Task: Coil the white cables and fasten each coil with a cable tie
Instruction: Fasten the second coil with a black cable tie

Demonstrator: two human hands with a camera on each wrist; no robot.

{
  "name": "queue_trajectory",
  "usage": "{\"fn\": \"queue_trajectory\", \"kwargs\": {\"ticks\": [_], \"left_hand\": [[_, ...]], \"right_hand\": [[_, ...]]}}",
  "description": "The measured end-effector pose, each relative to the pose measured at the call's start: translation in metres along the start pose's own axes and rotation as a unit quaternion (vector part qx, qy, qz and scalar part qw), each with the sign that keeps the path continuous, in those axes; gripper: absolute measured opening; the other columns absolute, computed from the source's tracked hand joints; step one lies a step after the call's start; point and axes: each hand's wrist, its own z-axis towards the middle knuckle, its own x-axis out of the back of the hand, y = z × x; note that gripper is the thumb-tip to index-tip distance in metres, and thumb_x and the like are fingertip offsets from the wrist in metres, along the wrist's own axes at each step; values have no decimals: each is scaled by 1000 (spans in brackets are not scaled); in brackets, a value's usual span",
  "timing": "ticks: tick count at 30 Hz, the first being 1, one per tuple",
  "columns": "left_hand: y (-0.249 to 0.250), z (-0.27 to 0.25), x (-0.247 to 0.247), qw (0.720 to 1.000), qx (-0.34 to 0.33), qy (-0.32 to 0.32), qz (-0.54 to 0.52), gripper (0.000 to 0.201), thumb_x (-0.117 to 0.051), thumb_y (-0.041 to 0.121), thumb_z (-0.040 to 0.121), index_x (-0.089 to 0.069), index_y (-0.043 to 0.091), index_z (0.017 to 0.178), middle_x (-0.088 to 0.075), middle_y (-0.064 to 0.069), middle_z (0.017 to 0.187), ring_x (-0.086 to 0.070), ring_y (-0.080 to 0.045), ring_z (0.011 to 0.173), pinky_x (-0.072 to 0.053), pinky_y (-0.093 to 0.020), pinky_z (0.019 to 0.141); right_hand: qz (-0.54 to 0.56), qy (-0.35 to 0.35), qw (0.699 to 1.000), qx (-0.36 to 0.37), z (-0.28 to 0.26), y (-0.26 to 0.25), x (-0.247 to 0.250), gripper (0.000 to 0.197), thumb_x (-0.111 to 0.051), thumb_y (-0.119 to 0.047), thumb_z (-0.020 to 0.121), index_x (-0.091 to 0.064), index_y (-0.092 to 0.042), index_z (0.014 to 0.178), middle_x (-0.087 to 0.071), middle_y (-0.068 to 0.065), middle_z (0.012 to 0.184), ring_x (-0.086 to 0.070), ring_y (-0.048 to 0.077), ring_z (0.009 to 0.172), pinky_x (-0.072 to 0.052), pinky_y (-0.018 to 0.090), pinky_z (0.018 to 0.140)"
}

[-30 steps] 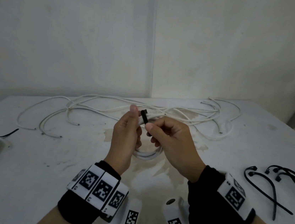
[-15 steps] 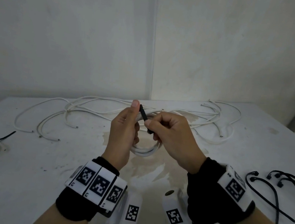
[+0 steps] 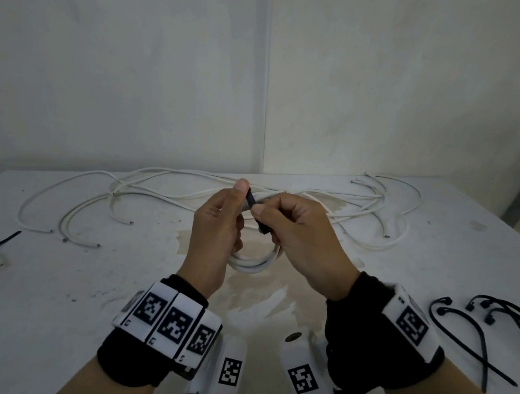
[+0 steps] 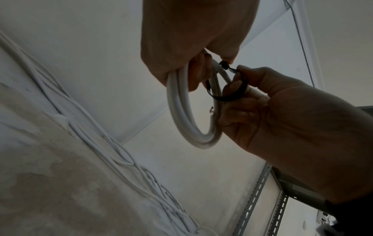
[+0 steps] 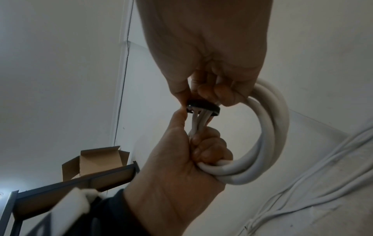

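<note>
White cable coil (image 3: 252,263) held above the surface (image 3: 44,285); our left hand (image 3: 219,224) grips its gathered strands, our right hand (image 3: 300,234) pinches the black cable tie (image 3: 255,211) looped round them; fastening is under way; next, we judge, the tail needs pulling snug.

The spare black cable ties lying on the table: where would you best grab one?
Probably by the long strap of the nearest spare cable tie, pinched from above. It lies flat on the table, curved, with its small head at the far end, so mid-strap offers the most free length.
</note>
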Motion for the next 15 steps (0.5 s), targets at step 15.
{"fn": "queue_trajectory", "kwargs": {"ticks": [15], "left_hand": [[4, 3, 0, 999, -32, 5, 24, 37, -52, 34, 91, -57, 26, 55, -31, 11, 41, -27, -7, 38, -26, -20, 40]], "right_hand": [[-11, 59, 998, 22, 4, 1, -7, 17, -61, -18, 87, -66, -17, 71, -61, -10, 58, -48, 1, 45, -39, 10, 49]]}}
